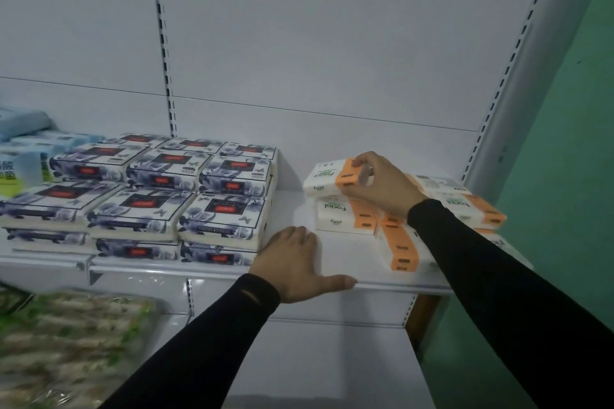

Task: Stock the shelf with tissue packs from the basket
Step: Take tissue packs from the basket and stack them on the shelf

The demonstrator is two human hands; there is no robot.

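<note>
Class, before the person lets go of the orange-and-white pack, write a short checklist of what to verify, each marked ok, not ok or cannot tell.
1. Right hand has a grip on the top orange-and-white pack: ok.
2. That pack lies on the pack below: ok.
3. It is squared with the one below: not ok, skewed.
4. Left hand braced on the shelf edge: ok.
5. Basket stock left: cannot tell, out of view.

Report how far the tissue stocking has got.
Done: several orange-and-white tissue packs already lie on the shelf, beside full stacks of floral packs. In hand: the right hand grips a top pack, setting it on the pile; the left hand rests on the shelf. Left: unclear, the basket is out of view.
</note>
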